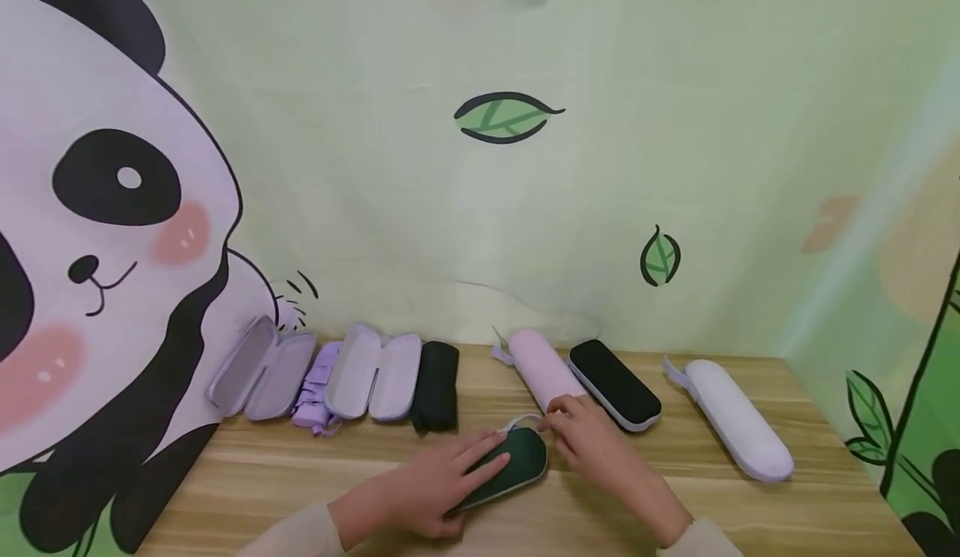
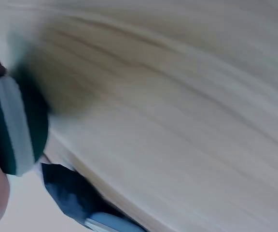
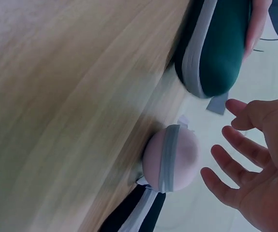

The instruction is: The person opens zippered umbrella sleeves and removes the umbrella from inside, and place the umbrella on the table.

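A dark green zip case (image 1: 517, 459) with a grey zipper band lies slanted on the table at the front middle. My left hand (image 1: 442, 478) holds it, fingers across its top and thumb at the near side. In the left wrist view, the end of the green case (image 2: 30, 121) shows beside that hand. My right hand (image 1: 592, 440) is by the case's far right end, close to its pale strap (image 1: 522, 420). In the right wrist view, the fingers of the right hand (image 3: 255, 159) are spread and loosely bent, apart from the case, with nothing held.
Behind the hands lie a pink case (image 1: 543, 369), a black-topped case (image 1: 615, 386) and, farther right, a white case (image 1: 738, 419). Along the back left stand two opened lavender cases (image 1: 281, 378), a folded purple umbrella (image 1: 318, 386) and a folded black bundle (image 1: 435, 386). A panda-printed cloth backs the table.
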Tool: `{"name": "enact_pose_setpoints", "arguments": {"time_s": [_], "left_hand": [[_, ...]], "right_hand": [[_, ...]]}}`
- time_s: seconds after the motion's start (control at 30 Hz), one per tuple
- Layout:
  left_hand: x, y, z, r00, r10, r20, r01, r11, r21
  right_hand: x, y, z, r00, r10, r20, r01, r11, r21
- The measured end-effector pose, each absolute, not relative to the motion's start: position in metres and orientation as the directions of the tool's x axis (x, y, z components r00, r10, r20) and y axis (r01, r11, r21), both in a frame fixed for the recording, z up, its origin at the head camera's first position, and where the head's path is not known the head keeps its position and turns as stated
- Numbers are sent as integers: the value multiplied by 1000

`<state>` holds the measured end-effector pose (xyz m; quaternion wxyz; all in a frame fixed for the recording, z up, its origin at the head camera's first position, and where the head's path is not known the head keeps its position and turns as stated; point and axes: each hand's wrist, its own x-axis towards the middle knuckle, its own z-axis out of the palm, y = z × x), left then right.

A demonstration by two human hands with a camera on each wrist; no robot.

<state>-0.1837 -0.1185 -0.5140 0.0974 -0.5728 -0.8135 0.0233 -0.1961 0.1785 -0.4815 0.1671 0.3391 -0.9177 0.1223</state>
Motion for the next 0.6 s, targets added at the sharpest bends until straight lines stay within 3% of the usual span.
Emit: {"name": "enact_pose_setpoints", "arguments": {"time_s": [0.17, 0.27, 0.6], "left_hand": [[-182, -132, -515, -179, 974, 137, 967, 200, -156], [-184, -134, -518, -131, 981, 142, 975, 154, -162], [-184, -134, -517, -124, 981, 151, 982, 143, -123]], "right_hand": [[-199, 171, -479, -643, -684, 344, -738, 673, -40], [-201, 166, -476, -601, -743, 295, -779, 628, -5], [-211, 159, -466, -528, -824, 203, -837, 546, 38]]}}
